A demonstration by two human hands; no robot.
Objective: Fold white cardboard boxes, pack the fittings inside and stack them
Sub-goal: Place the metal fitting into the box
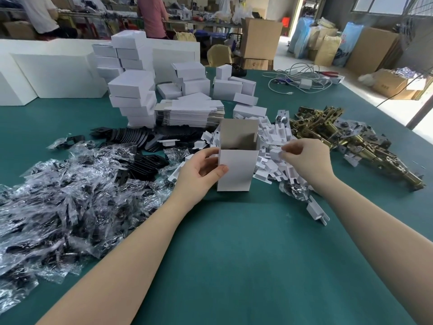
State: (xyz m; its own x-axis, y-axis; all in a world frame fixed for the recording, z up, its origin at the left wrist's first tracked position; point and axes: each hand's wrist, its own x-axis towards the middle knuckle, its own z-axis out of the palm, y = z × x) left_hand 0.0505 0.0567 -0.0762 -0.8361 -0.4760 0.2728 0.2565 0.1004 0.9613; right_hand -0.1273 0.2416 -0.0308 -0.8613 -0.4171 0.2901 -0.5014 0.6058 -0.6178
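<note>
Left hand (199, 171) grips upright matte white cardboard box (235, 168), top flaps open; right hand (309, 158) pinches small folded white card insert (275, 154) mid-tabletop (234, 254).

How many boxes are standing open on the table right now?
1: the open box stands upright at table centre, gripped by the left hand. The right hand pinches a white insert beside it. Others behind look closed.

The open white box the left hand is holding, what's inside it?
Through the open box top, grey inner walls and a dark item low inside show; what it is and anything beneath it are hidden by the front wall. The left hand grips it.
</note>
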